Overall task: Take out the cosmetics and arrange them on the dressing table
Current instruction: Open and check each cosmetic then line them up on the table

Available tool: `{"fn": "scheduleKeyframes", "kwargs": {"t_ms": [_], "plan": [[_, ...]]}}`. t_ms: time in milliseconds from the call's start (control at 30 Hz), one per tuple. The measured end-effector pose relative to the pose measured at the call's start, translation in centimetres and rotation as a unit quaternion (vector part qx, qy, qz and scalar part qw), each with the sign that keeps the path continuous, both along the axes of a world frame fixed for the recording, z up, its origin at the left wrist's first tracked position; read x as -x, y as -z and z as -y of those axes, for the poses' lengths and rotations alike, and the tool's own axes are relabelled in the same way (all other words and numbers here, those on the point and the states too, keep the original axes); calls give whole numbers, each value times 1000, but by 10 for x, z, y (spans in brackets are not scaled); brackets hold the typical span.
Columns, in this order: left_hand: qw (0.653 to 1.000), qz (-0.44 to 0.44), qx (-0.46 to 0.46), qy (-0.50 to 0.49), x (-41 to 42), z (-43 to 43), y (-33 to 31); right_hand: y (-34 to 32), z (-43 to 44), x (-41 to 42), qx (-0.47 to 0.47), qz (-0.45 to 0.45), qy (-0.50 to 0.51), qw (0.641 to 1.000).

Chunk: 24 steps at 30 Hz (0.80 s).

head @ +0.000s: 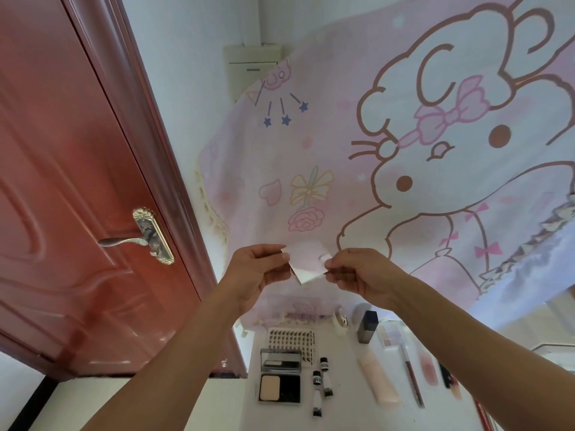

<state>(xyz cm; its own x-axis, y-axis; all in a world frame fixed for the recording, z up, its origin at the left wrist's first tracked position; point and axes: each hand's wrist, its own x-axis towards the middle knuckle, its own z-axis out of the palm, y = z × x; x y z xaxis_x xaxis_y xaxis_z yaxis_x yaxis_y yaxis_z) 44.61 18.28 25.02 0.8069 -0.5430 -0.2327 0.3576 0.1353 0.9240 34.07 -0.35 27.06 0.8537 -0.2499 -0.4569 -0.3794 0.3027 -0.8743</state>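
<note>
Above the dressing table [348,412], well clear of the compact [280,379] and pink tube [378,379] lying there, a small pale packet [306,259] hangs between door [77,213] and patterned cloth [311,144]. The left hand [255,270] and right hand [362,272] each pinch one edge, fingers curled.

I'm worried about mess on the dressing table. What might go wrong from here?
The left hand and right hand pinch the small white square sachet by its edges above the white table; it may slip or tear onto the open black powder compact below. The small black-capped vials lie loose and may roll if struck.
</note>
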Motion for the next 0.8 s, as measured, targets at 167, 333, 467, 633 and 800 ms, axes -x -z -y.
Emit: {"fn": "scheduleKeyframes", "kwargs": {"t_ms": [167, 333, 467, 633, 800], "plan": [[999, 15, -33, 12, -4, -3, 3, -5, 0, 1, 74, 0, -62, 995], [998, 3, 42, 39, 1, -2, 5, -3, 2, -1, 7, 14, -27, 1000], [993, 35, 46, 100, 5, -4, 5, 1, 5, 0, -67, -4, 30, 997], [994, 37, 56, 85, 10, -1, 3, 0, 2, 1, -92, -12, 12, 996], [990, -3, 115, 79, 9, -2, 4, -4, 0, 2, -100, -10, -9, 995]]}}
